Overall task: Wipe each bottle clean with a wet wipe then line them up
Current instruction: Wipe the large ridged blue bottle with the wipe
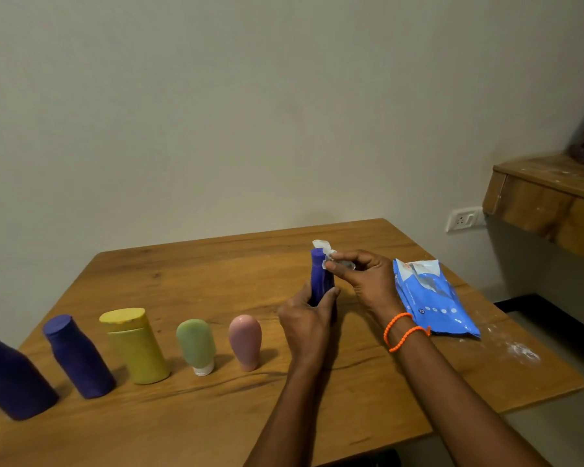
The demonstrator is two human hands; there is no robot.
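Note:
My left hand (309, 320) grips the lower half of a small blue bottle (319, 276), held upright above the wooden table (216, 416). My right hand (361, 276) pinches a white wet wipe (324, 251) against the bottle's top. Along the table's left part several bottles stand in a row: a dark blue bottle (12, 377), another dark blue bottle (78, 357), a yellow bottle (135, 345), a green tube (196, 345) on its white cap, and a pink tube (245, 342).
A blue wet-wipe pack (432, 298) lies on the table just right of my hands. White powder marks (521, 350) spot the table's right corner. A wooden ledge (547, 197) and a wall socket (464, 219) are at the right.

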